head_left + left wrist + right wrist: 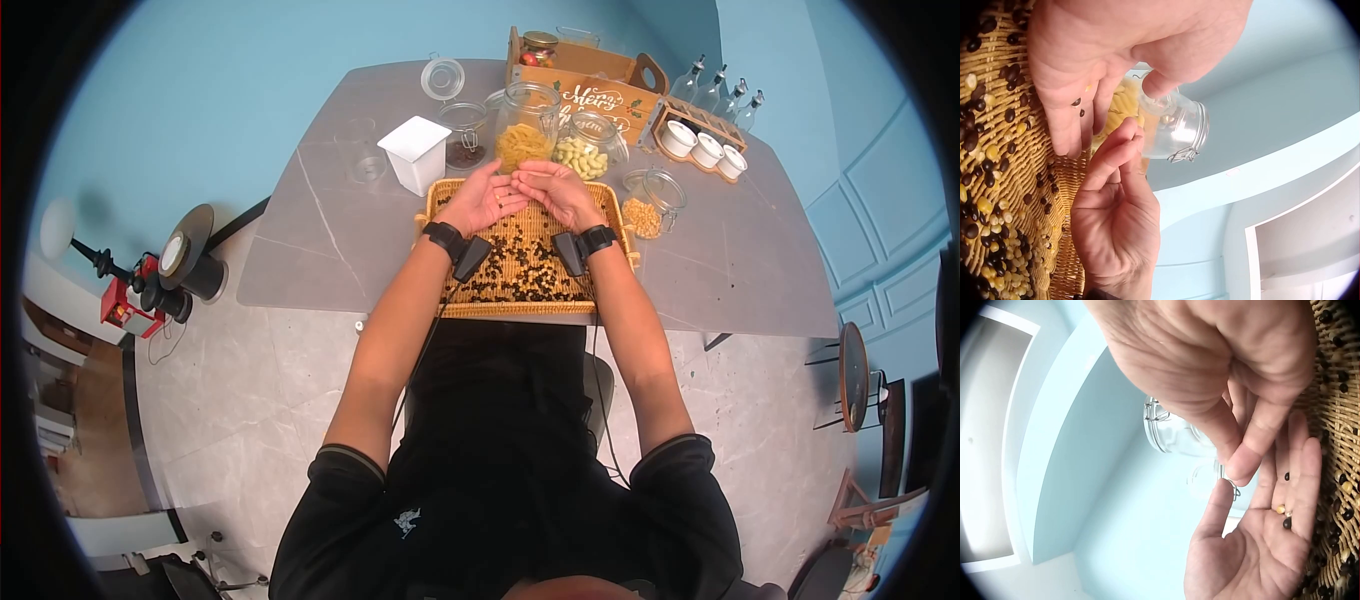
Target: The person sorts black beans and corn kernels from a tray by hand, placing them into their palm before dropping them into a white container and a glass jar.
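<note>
My left hand [482, 203] is over the far part of a wicker tray [520, 310], palm up with fingers extended. In the right wrist view, a few dark beans [1287, 522] and yellow kernels [1280, 509] lie on the fingers of that left hand [1247, 559]. Beside it, my right hand [562, 190] has its thumb and fingertips pressed together; nothing shows between them in the left wrist view, where the right hand [1119, 219] faces the camera. Dark beans [970, 139] and yellow kernels [985, 205] are scattered over the wicker.
Beyond the tray stand a jar of pasta [525, 145], a jar of green pieces [582, 158], a jar with dark contents [464, 152] and a white container [416, 155]. An open jar of kernels [642, 217] is to the right. A wooden crate [590, 95] stands behind.
</note>
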`<state>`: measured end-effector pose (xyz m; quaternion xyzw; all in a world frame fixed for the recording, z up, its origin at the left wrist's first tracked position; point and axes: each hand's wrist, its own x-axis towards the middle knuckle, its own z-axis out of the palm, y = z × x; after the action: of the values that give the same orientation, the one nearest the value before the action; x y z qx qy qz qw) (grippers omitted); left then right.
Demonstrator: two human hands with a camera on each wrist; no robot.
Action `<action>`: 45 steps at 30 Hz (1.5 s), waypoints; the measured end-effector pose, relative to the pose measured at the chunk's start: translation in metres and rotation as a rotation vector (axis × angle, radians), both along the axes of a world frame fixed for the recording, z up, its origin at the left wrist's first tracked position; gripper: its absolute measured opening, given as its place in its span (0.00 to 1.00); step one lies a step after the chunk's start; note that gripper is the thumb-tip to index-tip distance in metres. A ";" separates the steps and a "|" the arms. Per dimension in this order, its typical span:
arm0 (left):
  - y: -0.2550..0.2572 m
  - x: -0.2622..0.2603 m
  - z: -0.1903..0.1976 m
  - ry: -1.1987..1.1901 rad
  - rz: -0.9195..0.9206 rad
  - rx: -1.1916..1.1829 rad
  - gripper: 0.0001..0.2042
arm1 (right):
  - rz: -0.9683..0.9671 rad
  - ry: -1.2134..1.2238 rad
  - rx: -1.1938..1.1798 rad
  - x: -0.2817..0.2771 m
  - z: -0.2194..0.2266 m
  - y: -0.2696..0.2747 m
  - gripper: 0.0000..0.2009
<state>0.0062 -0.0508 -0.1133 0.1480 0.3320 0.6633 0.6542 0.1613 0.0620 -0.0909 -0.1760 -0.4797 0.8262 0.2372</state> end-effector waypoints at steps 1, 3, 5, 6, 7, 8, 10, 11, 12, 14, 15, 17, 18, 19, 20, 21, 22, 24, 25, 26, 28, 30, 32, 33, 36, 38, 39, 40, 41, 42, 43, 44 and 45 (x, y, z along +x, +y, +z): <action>0.000 0.000 0.000 -0.002 0.001 -0.001 0.30 | -0.003 -0.006 -0.003 0.000 0.000 0.000 0.13; 0.000 0.000 0.000 -0.002 0.004 -0.005 0.30 | -0.009 -0.018 -0.008 0.000 0.002 -0.001 0.13; -0.001 0.001 0.001 0.000 0.006 -0.003 0.30 | -0.006 -0.021 -0.019 0.000 0.002 0.000 0.12; -0.002 0.001 0.002 0.002 0.006 0.000 0.30 | -0.004 -0.023 -0.024 0.000 0.001 0.000 0.12; -0.003 0.002 0.003 0.004 0.006 0.003 0.30 | 0.012 -0.022 -0.040 0.000 0.000 0.001 0.12; -0.003 0.002 0.004 0.008 0.013 0.001 0.30 | 0.028 -0.022 -0.055 0.000 -0.001 0.002 0.12; -0.004 0.002 0.005 0.020 0.018 -0.008 0.30 | 0.071 -0.016 -0.090 -0.002 -0.004 0.005 0.13; -0.003 0.002 0.004 0.021 0.024 -0.012 0.30 | 0.094 -0.009 -0.107 -0.002 -0.005 0.005 0.13; -0.003 0.001 0.003 0.021 0.030 -0.015 0.31 | 0.117 -0.003 -0.122 -0.002 -0.006 0.007 0.13; -0.002 0.002 0.002 0.020 0.041 -0.024 0.31 | 0.116 -0.028 -0.138 -0.002 -0.005 0.007 0.14; -0.002 0.002 0.002 0.020 0.045 -0.034 0.31 | 0.121 -0.042 -0.145 -0.004 -0.003 0.007 0.14; -0.004 0.000 0.003 0.028 0.062 -0.052 0.31 | 0.102 -0.098 -0.014 -0.003 -0.001 0.002 0.14; -0.004 0.000 0.003 0.035 0.073 -0.060 0.31 | 0.094 -0.127 0.053 -0.001 0.001 -0.003 0.14; -0.003 0.001 0.003 0.040 0.083 -0.068 0.31 | 0.101 -0.134 0.115 0.000 0.001 -0.006 0.14; -0.001 0.000 0.000 0.027 0.073 -0.064 0.31 | 0.109 -0.141 0.180 0.000 -0.001 -0.006 0.13; 0.000 -0.001 -0.002 0.011 0.066 -0.057 0.32 | 0.121 -0.149 0.248 -0.001 -0.002 -0.007 0.13; 0.002 -0.003 -0.003 -0.005 0.061 -0.047 0.32 | 0.121 -0.174 0.316 -0.003 -0.008 -0.009 0.12; -0.001 -0.001 -0.012 0.005 0.065 -0.042 0.33 | 0.126 -0.213 0.479 -0.013 -0.008 -0.008 0.11; 0.005 -0.006 -0.011 -0.004 0.081 -0.011 0.34 | 0.059 -0.279 0.730 -0.027 0.010 -0.001 0.11; 0.011 -0.010 -0.019 -0.015 0.074 0.013 0.36 | -0.023 -0.341 0.944 -0.033 0.026 -0.014 0.10; 0.005 -0.005 -0.011 -0.036 0.094 -0.001 0.36 | -0.162 -0.297 1.172 -0.054 0.042 -0.024 0.11; 0.001 -0.004 -0.012 -0.057 0.086 0.019 0.38 | -0.226 -0.280 1.353 -0.086 0.070 -0.026 0.11; 0.009 -0.004 -0.018 -0.082 0.157 -0.031 0.38 | -0.271 -0.240 1.493 -0.122 0.088 -0.019 0.13; 0.008 -0.001 -0.012 -0.092 0.188 -0.058 0.38 | -0.278 -0.218 1.545 -0.139 0.093 -0.012 0.14; 0.001 0.000 -0.005 -0.099 0.142 -0.036 0.38 | -0.294 -0.252 1.655 -0.170 0.098 0.008 0.15; -0.003 0.000 -0.001 -0.134 0.122 -0.004 0.37 | -0.301 -0.303 1.694 -0.175 0.098 0.017 0.15; -0.003 -0.001 0.000 -0.134 0.133 0.001 0.37 | -0.320 -0.275 1.651 -0.171 0.101 0.019 0.15; -0.002 -0.002 0.001 -0.139 0.143 0.006 0.38 | -0.334 -0.252 1.609 -0.165 0.101 0.020 0.15; 0.000 -0.001 -0.002 -0.149 0.150 0.008 0.38 | -0.346 -0.237 1.566 -0.157 0.099 0.020 0.14; 0.003 -0.002 -0.004 -0.169 0.158 0.050 0.41 | -0.329 -0.185 1.344 -0.144 0.096 0.014 0.13; 0.003 -0.001 -0.007 -0.177 0.158 0.062 0.42 | -0.291 -0.187 1.318 -0.127 0.091 0.008 0.12; -0.001 -0.002 -0.001 -0.180 0.157 0.079 0.43 | -0.258 -0.183 1.295 -0.106 0.090 -0.001 0.12; -0.003 -0.004 0.005 -0.176 0.158 0.100 0.43 | -0.229 -0.173 1.273 -0.087 0.089 -0.009 0.12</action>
<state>0.0022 -0.0535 -0.1085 0.0948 0.2505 0.7390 0.6182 0.0738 0.0531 -0.0022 -0.1167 -0.8709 0.3330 0.3422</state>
